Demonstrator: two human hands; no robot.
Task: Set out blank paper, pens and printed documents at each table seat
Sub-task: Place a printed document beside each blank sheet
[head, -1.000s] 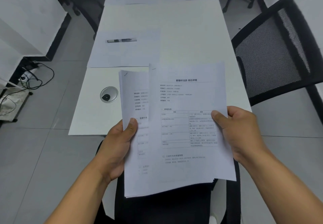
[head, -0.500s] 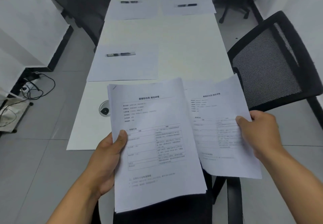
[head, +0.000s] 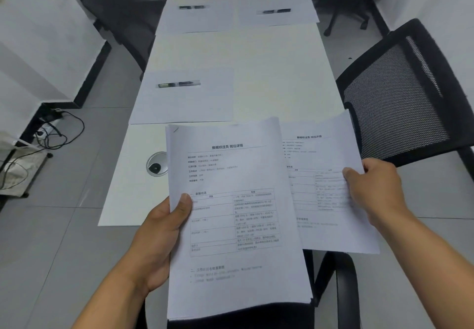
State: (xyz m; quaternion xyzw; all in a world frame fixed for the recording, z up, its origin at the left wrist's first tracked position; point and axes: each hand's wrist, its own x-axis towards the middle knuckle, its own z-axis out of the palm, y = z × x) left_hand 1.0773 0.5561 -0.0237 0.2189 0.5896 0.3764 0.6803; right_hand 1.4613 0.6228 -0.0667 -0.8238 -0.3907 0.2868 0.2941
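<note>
1. Paper stack of printed documents (head: 238, 226) stays pinched in the left hand (head: 159, 241) as supply
2. Right hand (head: 374, 190) grips one sheet (head: 331, 200) toward 2 o'clock, likely for the bare table (head: 282, 72) seat

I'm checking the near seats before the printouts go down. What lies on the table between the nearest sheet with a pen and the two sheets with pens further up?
Head view: only bare table shows between the nearest blank sheet and the two farther sheets.
</note>
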